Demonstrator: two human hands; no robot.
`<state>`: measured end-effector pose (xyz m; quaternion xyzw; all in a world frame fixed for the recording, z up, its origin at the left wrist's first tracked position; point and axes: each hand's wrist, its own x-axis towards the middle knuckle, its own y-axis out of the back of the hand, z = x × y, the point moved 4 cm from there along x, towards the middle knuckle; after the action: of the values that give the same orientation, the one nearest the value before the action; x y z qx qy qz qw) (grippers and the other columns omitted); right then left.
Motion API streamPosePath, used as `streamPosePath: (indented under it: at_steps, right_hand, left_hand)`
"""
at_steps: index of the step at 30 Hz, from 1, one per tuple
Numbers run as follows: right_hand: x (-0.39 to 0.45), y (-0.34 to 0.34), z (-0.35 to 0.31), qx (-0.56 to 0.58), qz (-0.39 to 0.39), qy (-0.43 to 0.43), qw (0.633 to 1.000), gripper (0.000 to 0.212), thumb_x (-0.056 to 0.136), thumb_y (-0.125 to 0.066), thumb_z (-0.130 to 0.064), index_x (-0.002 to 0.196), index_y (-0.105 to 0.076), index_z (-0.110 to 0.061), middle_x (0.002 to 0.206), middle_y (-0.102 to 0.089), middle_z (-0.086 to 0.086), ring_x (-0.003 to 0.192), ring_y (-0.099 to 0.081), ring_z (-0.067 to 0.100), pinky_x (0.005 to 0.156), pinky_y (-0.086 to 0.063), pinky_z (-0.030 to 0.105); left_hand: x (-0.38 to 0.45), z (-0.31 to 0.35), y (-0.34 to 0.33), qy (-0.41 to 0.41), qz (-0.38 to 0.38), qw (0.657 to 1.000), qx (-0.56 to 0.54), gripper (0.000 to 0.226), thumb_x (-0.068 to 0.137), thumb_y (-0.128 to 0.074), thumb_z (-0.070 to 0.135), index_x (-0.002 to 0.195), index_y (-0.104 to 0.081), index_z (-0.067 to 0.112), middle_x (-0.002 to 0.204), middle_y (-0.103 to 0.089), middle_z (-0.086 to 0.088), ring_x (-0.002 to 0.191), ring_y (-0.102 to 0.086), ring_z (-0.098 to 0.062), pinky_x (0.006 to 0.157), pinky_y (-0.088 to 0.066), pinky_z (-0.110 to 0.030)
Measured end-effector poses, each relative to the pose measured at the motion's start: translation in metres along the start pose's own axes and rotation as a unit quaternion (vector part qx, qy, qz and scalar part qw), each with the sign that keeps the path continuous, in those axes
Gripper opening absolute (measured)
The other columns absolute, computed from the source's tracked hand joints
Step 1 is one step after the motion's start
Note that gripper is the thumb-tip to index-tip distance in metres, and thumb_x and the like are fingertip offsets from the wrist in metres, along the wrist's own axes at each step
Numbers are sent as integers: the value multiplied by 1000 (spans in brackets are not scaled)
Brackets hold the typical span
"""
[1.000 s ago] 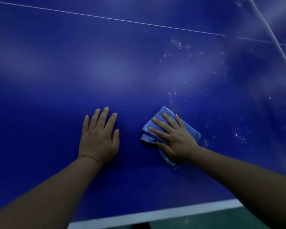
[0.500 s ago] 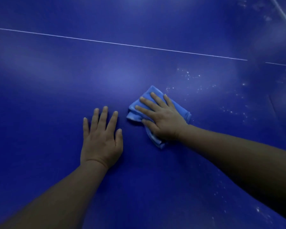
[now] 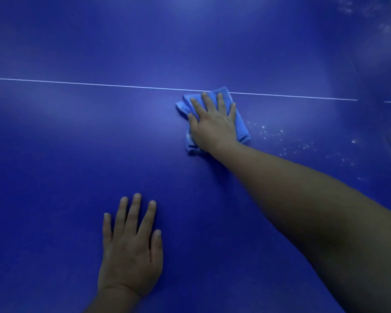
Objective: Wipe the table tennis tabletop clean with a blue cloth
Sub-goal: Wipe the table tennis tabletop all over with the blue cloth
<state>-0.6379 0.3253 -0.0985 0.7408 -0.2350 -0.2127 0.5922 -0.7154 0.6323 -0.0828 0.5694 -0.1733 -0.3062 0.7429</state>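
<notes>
The folded, soft blue microfibre cloth point(image 3: 240, 123) is pinned flat on the glossy dark-blue table tennis tabletop point(image 3: 77, 154), its far edge lying across the thin white line point(image 3: 99, 85) painted on the board. It is pressed down by the right hand point(image 3: 215, 125), whose fingers are laid straight and slightly spread over the fabric, not curled around it; this flat palm hold appears chosen so that pressure is spread across the whole pad and the cloth is dragged by friction. The right arm is stretched well forward, which suggests that a far reach of the surface is being covered.

The left hand point(image 3: 131, 251) is laid palm-down on the bare tabletop, near the viewer and well apart from the cloth, with fingers straight and a little fanned and nothing held; it is judged to be serving as a brace for the lean over the table.

A scatter of pale white specks point(image 3: 303, 145) is seen just to the right of the cloth, so that patch is judged not yet wiped, and a sideways pass toward it seems called for.
</notes>
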Motion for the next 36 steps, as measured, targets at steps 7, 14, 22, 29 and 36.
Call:
streamPosePath:
  at_steps: [7, 14, 22, 29, 36]
  right_hand:
    - [40, 12, 46, 12, 13, -142, 990, 55, 101, -26, -49, 155, -23, -41, 166, -12, -7, 153, 1, 32, 117, 7, 64]
    - [-19, 20, 84, 21, 33, -249, 968, 53, 102, -24, -47, 154, -21, -42, 167, -11, -7, 153, 3, 32, 117, 5, 62]
    - [-106, 14, 70, 30, 39, -266, 963, 52, 102, -24, -50, 154, -20, -43, 167, -10, -7, 153, 3, 30, 119, 5, 60]
    - [-210, 10, 67, 19, 39, -311, 949, 54, 105, -22, -48, 157, -15, -36, 168, -8, -6, 154, 2, 26, 121, 3, 55]
    - [-343, 2, 58, 6, 58, -379, 924, 55, 105, -27, -47, 158, -19, -32, 167, -13, -6, 154, -5, 24, 122, -3, 52]
  left_hand:
    - [2, -1, -4, -10, 8, 1000, 7, 61, 92, -32, 40, 146, -48, 16, 159, -33, -8, 149, -21, -28, 117, -15, -60]
    - [1, -4, -6, -10, 6, 1000, 14, 62, 94, -29, 42, 146, -47, 14, 159, -32, -11, 150, -19, -30, 118, -15, -63]
    - [0, -5, -7, -11, -19, 1000, 9, 68, 94, -20, 51, 154, -31, 22, 165, -17, -6, 153, 0, -25, 122, 1, -55]
    - [-4, -2, -3, -70, 1, 997, -44, 61, 91, -32, 45, 143, -51, 18, 158, -35, -9, 151, -16, -28, 122, -1, -54]
    - [-29, 6, 7, -190, 8, 978, -81, 56, 92, -37, 38, 137, -57, 11, 153, -42, -14, 147, -28, -30, 122, -9, -54]
